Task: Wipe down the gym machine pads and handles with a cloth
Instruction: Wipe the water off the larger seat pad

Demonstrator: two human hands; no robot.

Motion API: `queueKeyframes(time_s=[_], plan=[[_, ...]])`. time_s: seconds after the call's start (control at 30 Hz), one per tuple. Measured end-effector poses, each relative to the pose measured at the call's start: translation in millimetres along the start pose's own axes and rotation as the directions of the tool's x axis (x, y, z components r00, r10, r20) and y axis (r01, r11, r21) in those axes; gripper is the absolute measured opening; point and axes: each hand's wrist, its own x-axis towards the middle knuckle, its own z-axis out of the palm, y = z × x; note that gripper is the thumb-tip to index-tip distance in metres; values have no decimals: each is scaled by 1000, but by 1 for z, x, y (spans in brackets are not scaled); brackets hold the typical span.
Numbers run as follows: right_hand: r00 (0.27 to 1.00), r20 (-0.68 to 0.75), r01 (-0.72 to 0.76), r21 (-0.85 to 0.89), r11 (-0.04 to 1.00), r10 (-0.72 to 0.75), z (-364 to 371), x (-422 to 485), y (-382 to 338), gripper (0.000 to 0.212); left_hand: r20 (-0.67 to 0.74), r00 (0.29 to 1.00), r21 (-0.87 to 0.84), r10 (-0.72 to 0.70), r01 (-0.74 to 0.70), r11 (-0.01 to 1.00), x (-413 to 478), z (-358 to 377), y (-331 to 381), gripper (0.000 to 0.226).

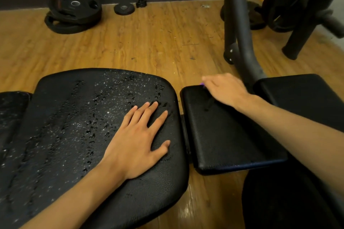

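Seat pad point(74, 126), covered in droplets, has the left hand point(137, 143) flat on its right part, fingers spread. Right hand point(225, 89) is on the smaller pad point(232, 135) just right of it, with a purple bit point(202, 84) at the fingertips. Too blurry to tell the grip.

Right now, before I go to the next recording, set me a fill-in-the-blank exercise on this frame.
1. The left hand lies flat on the large pad, which is ____, not dry.
2. The right hand reaches over the smaller pad, to the large pad's ____.
3. Something ____ peeks out at the right hand's fingertips.
4. The weight plates lie on the ____ floor.
Missing: wet; right; purple; wooden.
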Motion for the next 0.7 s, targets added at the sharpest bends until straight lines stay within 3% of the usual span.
queueKeyframes(time_s=[0.1,0.2,0.33,0.43,0.53,0.6,0.7], plan=[[969,-3,-246,-34,969,246,-19,-5,45,41,-9,1000,1,-4,4,1000,0,1,-1,79],[926,-57,-377,-94,921,374,-17,-3,34,49,-7,1000,9,-3,3,1000,1,2,0,79],[983,23,-180,-79,981,182,11,9,-47,64,2,1000,24,-4,4,1000,1,1,0,79],[997,54,-54,-26,998,55,21,17,-88,55,4,1000,27,-3,3,1000,1,0,1,78],[994,91,51,27,998,-53,17,16,-69,43,5,1000,31,-7,7,999,1,0,2,77],[998,64,2,58,998,-6,8,11,-30,42,-2,1000,25,-7,7,1000,1,0,1,77],[978,-10,-210,-30,977,209,-10,-2,34,44,-8,1000,22,-4,4,1000,1,1,0,77]])
